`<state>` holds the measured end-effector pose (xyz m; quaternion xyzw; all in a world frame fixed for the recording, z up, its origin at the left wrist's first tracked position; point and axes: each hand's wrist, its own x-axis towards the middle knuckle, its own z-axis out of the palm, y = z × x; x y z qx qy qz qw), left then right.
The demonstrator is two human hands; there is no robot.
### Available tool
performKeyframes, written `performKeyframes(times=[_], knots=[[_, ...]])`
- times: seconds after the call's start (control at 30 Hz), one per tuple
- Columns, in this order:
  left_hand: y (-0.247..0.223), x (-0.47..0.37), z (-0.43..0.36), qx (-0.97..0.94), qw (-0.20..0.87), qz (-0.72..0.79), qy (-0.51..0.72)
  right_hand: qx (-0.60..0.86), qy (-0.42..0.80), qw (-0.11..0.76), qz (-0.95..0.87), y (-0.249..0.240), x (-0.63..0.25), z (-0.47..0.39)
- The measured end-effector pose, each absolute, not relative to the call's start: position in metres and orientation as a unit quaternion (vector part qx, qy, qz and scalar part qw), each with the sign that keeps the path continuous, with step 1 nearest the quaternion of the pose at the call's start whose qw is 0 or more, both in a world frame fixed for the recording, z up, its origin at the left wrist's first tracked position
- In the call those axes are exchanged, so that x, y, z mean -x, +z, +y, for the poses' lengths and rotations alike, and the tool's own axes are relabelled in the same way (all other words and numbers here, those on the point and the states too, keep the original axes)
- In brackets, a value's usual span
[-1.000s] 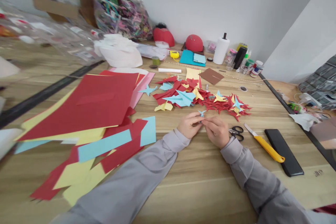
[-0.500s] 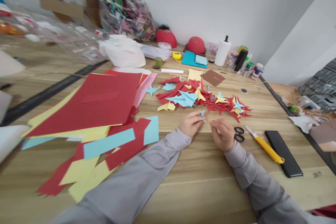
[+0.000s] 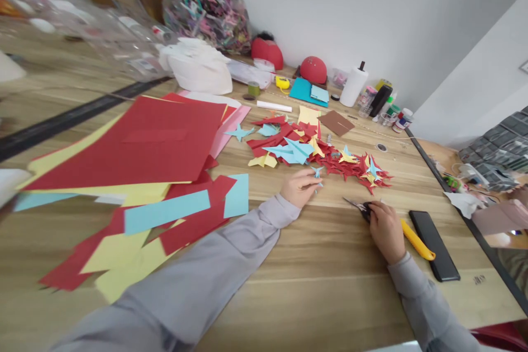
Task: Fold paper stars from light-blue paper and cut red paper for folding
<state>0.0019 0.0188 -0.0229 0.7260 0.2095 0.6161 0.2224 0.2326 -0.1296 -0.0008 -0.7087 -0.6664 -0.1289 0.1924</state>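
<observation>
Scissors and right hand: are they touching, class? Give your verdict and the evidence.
Touching. The head view shows the fingers of the right hand over the scissors, at their dark handle end.

The table (image 3: 305,297) looks like smooth wood. Left of the yellow plastic knife handle (image 3: 417,240) lie matt red paper sheets (image 3: 136,143); right, a smooth black case (image 3: 434,245).

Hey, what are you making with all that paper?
The left hand holds a small folded light-blue paper piece. The right hand has its fingers on black-handled scissors. Beyond them lies a pile of red, yellow and blue folded paper shapes.
</observation>
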Motion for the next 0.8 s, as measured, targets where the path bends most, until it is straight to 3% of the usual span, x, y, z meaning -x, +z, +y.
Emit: performKeyframes(times=[0.23, 0.33, 0.47, 0.6, 0.67, 0.8], knots=[[-0.024, -0.001, 0.019, -0.729, 0.195, 0.207, 0.622, 0.737, -0.143, 0.098, -0.654, 0.007, -0.223, -0.138], [-0.024, 0.000, 0.019, -0.739, 0.193, 0.208, 0.611, 0.750, -0.095, 0.113, -0.645, 0.010, -0.225, -0.138], [-0.026, 0.000, 0.019, -0.745, 0.179, 0.198, 0.612, 0.770, 0.062, 0.261, -0.578, 0.015, -0.222, -0.137], [-0.027, 0.000, 0.018, -0.752, 0.166, 0.196, 0.606, 0.686, 0.390, 0.482, -0.381, 0.028, -0.199, -0.140], [-0.028, 0.000, 0.018, -0.755, 0.171, 0.193, 0.602, 0.598, 0.529, 0.526, -0.294, 0.034, -0.185, -0.142], [-0.026, 0.000, 0.015, -0.760, 0.159, 0.195, 0.599, 0.510, 0.651, 0.530, -0.191, 0.040, -0.161, -0.145]])
